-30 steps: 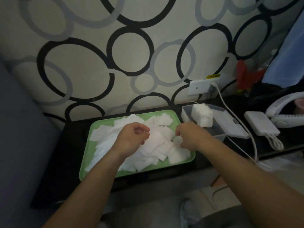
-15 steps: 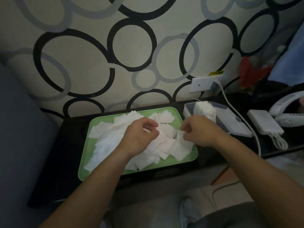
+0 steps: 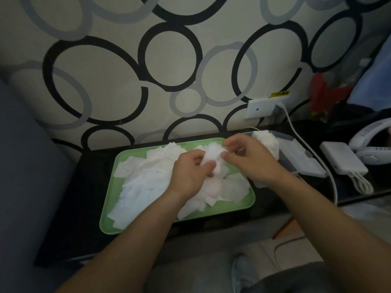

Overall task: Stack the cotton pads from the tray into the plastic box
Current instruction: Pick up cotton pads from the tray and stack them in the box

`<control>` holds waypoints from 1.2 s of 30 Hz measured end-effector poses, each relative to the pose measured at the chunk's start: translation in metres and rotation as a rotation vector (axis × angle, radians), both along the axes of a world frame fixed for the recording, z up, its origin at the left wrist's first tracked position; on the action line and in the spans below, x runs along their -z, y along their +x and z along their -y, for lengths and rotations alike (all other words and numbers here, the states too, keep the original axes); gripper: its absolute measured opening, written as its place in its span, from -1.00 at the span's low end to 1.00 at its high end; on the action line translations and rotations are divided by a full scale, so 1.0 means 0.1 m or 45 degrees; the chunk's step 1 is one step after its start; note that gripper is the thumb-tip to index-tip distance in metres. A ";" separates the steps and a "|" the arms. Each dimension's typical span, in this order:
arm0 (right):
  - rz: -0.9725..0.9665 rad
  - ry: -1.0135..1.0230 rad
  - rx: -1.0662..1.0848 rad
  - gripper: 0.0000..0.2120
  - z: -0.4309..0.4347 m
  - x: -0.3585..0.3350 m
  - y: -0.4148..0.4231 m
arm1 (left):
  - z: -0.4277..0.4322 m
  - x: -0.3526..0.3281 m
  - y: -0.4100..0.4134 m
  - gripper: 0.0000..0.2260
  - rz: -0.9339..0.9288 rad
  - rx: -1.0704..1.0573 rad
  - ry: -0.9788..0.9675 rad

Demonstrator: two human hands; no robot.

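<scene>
A green tray (image 3: 110, 218) on the black table holds a loose heap of white square cotton pads (image 3: 143, 180). Above the tray's right half, my left hand (image 3: 188, 174) and my right hand (image 3: 247, 159) meet. Both pinch a small bunch of white cotton pads (image 3: 211, 155) held between them. Behind my right hand stands the clear plastic box (image 3: 296, 149), with a stack of pads (image 3: 268, 142) rising above its rim. Its lid lies open to the right.
A white wall socket (image 3: 258, 108) feeds a cable (image 3: 306, 144) that runs past the box. A white power bank (image 3: 342, 159) and a white fan (image 3: 372, 142) lie at the right. The table's front edge is near my arms. A grey sofa stands at the left.
My right hand has come left with a pad from the tray's right edge and joined my left hand. Both hands have risen slightly, holding pads together.
</scene>
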State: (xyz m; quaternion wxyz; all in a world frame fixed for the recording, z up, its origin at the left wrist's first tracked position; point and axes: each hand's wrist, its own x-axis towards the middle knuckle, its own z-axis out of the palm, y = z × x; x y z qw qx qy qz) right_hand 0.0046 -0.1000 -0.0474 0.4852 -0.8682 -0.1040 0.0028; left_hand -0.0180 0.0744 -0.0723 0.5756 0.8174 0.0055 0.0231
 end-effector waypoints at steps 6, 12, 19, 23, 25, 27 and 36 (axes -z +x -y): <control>-0.325 -0.899 -0.179 -0.38 0.10 -0.03 -0.15 | -0.10 -0.04 0.01 -0.90 -0.057 -0.062 -0.063; -0.080 -0.801 -0.134 -0.92 0.08 -0.05 -0.11 | -0.17 -0.10 -0.05 -0.91 -0.153 -0.083 -0.235; -0.326 0.320 -0.336 -0.81 0.00 -0.16 -0.20 | -0.26 -0.14 -0.16 -0.90 -0.262 -0.057 -0.415; -0.287 0.357 -0.236 -0.73 -0.13 -0.13 -0.14 | -0.28 -0.17 -0.22 -0.87 -0.268 0.014 -0.438; -0.264 0.323 -0.173 -0.73 -0.19 -0.14 -0.12 | -0.31 -0.19 -0.25 -0.86 -0.286 0.035 -0.451; -0.247 0.307 -0.139 -0.70 -0.24 -0.15 -0.12 | -0.33 -0.20 -0.27 -0.81 -0.305 0.046 -0.462; -0.216 0.189 -0.120 -0.64 -0.45 -0.15 -0.11 | -0.49 -0.24 -0.34 -0.85 -0.335 0.091 -0.401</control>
